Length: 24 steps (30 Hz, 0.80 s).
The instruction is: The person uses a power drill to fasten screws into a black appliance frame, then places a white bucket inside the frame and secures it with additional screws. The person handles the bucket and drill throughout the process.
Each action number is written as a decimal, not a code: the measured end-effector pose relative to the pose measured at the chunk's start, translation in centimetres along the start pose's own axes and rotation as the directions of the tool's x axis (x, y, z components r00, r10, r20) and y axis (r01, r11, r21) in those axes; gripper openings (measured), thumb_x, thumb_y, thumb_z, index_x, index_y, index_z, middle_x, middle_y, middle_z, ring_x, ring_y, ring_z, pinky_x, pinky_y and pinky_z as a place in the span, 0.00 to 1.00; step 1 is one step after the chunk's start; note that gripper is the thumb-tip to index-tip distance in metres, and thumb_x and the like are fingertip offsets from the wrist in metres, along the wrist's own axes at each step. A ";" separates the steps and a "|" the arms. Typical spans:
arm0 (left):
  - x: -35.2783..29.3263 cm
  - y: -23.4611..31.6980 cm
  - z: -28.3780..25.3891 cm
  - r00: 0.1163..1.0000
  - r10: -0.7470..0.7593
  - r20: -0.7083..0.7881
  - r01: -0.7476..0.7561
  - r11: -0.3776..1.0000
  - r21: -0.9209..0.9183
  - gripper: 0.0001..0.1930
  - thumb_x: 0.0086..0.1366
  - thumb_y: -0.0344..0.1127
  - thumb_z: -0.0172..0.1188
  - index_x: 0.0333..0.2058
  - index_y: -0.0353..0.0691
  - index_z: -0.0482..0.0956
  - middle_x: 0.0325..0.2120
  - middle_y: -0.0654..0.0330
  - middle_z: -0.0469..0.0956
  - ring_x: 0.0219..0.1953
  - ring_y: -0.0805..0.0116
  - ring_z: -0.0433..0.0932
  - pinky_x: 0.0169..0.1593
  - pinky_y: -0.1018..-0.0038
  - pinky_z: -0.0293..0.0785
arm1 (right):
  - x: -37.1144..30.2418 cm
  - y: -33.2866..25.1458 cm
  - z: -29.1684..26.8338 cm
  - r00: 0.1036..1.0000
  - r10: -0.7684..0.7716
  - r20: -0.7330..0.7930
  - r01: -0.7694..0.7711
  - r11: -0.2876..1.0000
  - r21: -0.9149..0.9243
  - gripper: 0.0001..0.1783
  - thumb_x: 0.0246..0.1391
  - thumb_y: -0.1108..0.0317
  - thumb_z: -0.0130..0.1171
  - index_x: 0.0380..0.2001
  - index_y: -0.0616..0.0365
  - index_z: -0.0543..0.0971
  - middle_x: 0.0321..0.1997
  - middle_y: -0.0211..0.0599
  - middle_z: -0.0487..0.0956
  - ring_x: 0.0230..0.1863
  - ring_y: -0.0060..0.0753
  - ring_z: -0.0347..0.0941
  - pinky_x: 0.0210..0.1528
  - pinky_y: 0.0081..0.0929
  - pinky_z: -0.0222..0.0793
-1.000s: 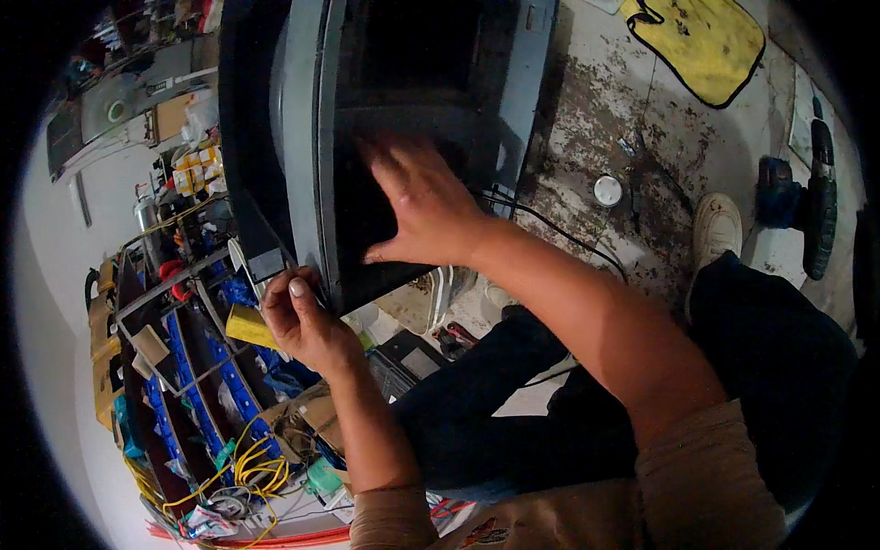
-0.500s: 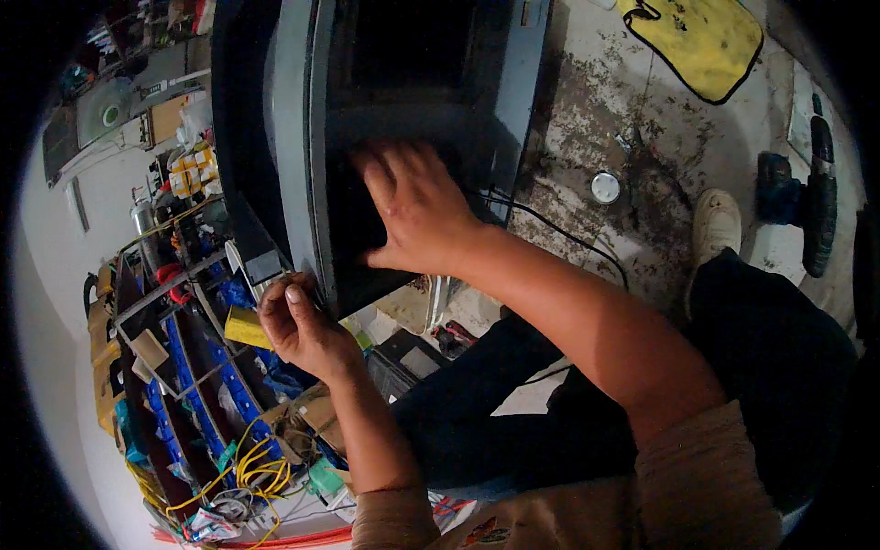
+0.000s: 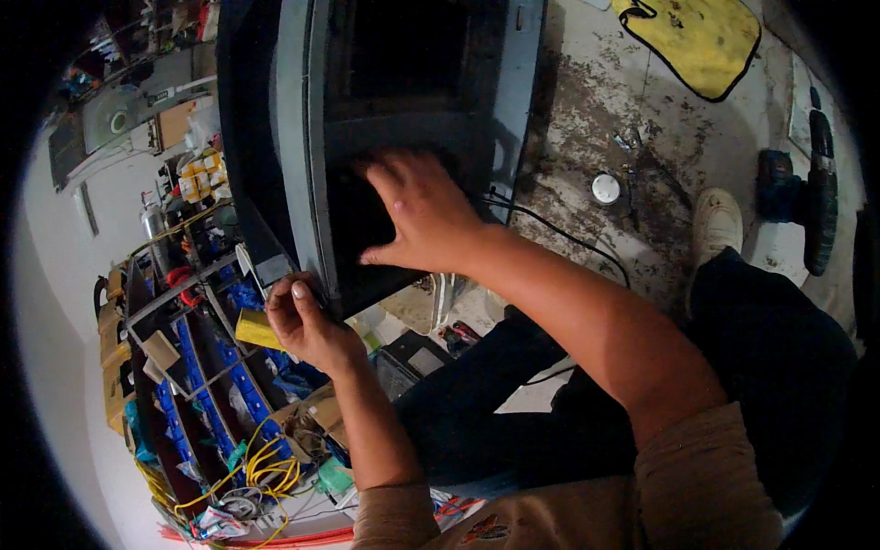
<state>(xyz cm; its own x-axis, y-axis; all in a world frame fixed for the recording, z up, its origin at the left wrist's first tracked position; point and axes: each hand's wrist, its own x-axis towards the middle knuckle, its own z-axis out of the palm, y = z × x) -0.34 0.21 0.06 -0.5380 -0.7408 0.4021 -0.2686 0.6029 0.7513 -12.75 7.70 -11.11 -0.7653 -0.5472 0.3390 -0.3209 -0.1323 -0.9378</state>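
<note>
A tall grey metal cabinet with a dark recess stands in front of me. My right hand reaches into the lower part of that recess, thumb apart from the fingers and the back of the hand toward me. Its fingertips fade into the shadow, so what they touch is hidden. At the cabinet's lower left corner my left hand is closed in a pinch, thumb against the fingers. Whatever lies in that pinch is too small to make out. A small grey plate sits just above those fingertips.
Right of the cabinet, a black cable trails over the stained floor. A round white lid-like disc, a yellow cloth and a dark power tool lie there. On the left stands a rack with blue bins; yellow cable lies below.
The view has shifted slightly, so the rack and left hand appear a little farther right. Both hands keep nearly the same pose at the cabinet.
</note>
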 end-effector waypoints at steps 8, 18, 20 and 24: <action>-0.1 -0.2 -0.1 1.000 -0.003 0.021 0.004 1.000 -0.031 0.06 0.62 0.31 0.54 0.36 0.38 0.71 0.32 0.61 0.74 0.35 0.74 0.71 0.42 0.78 0.68 | 0.8 0.9 1.4 0.984 0.057 -0.166 -0.043 0.995 0.085 0.33 0.34 0.52 0.64 0.40 0.64 0.68 0.44 0.54 0.66 0.47 0.55 0.63 0.49 0.45 0.60; 0.0 -0.3 -0.5 1.000 0.003 0.022 -0.002 0.999 -0.036 0.06 0.62 0.30 0.53 0.37 0.37 0.71 0.33 0.61 0.74 0.36 0.73 0.72 0.43 0.77 0.68 | 2.2 0.3 1.1 0.989 0.127 -0.071 -0.122 0.990 0.072 0.31 0.37 0.55 0.61 0.37 0.72 0.68 0.43 0.61 0.68 0.48 0.58 0.64 0.52 0.46 0.60; 0.0 -0.3 -0.5 1.000 0.000 0.025 0.001 0.999 -0.044 0.05 0.62 0.30 0.53 0.37 0.37 0.71 0.33 0.61 0.74 0.36 0.73 0.72 0.44 0.77 0.69 | 2.3 0.2 1.2 0.988 0.144 -0.057 -0.140 0.988 0.060 0.30 0.37 0.54 0.61 0.36 0.72 0.68 0.44 0.61 0.68 0.48 0.58 0.64 0.52 0.45 0.60; 0.0 -0.3 -0.3 1.000 -0.009 0.013 0.010 0.998 -0.057 0.05 0.62 0.30 0.53 0.37 0.37 0.72 0.33 0.60 0.74 0.36 0.73 0.72 0.43 0.77 0.68 | 2.3 0.6 1.6 0.984 0.106 -0.142 -0.095 0.992 0.082 0.28 0.36 0.57 0.61 0.36 0.71 0.68 0.42 0.58 0.68 0.47 0.57 0.64 0.51 0.44 0.61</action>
<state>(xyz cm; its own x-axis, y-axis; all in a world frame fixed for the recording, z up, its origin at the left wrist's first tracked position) 0.01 -0.01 0.00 -0.5462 -0.7422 0.3884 -0.2278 0.5778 0.7837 -13.77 5.01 -11.02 -0.8665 -0.4350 0.2448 -0.2000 -0.1468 -0.9687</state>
